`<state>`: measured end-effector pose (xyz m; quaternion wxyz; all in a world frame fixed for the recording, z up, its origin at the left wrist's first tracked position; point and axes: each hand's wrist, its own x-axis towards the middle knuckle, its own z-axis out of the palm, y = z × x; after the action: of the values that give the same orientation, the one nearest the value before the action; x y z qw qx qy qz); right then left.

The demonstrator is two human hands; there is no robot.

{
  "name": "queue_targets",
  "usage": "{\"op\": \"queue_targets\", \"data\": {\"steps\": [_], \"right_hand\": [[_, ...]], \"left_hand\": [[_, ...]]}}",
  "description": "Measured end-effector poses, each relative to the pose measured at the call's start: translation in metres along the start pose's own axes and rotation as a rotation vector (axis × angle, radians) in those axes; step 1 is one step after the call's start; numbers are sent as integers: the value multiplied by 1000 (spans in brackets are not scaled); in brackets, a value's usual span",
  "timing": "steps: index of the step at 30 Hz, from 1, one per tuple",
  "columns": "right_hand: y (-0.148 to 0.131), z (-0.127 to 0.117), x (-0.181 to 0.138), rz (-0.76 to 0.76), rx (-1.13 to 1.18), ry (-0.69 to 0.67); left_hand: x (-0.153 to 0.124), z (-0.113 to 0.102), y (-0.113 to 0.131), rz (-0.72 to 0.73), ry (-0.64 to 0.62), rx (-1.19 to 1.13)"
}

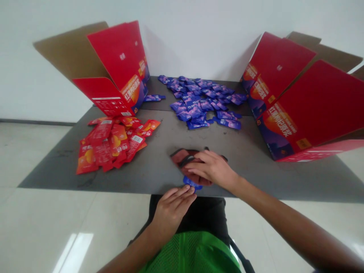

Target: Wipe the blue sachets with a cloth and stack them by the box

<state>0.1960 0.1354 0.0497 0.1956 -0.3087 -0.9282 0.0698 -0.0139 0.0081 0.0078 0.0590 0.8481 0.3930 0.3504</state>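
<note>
Grey table [256,180] under the fingers; one open carton [284,117] ahead right, another [116,64] ahead left, flaps up, perhaps for easy reaching in. Purple sachets [196,104] heap straight beyond the fingertips, red packets [113,142] to their left, apparently sorted by kind. Right hand [214,168] closes over a bunched brown cloth [180,154]; left hand [172,210], fingers together, tips on a blue sachet [188,181] just beside the cloth, seemingly steadying it; pinching or pressing, can't tell.

The blue sachet [190,182] is partly hidden — under the brown cloth [180,156].
</note>
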Motion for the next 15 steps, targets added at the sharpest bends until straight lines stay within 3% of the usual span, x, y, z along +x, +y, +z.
{"op": "queue_targets", "data": {"steps": [4, 6, 8, 11, 13, 15], "right_hand": [[44, -21, 21, 123, -205, 1], [33, -32, 21, 154, -208, 69], [3, -35, 13, 101, -125, 104], [-36, -22, -5, -104, 22, -11], [-35, -10, -9, -113, 65, -57], [-11, -3, -4, -26, 34, -37]], "left_hand": [[3, -3, 0, 6, 11, -9], [3, -3, 0, 5, 12, -10], [2, -1, 0, -2, 18, -14], [1, 2, 1, -40, 41, -25], [1, 1, 1, -45, 30, -30], [2, -1, 0, -18, 6, -30]]}}
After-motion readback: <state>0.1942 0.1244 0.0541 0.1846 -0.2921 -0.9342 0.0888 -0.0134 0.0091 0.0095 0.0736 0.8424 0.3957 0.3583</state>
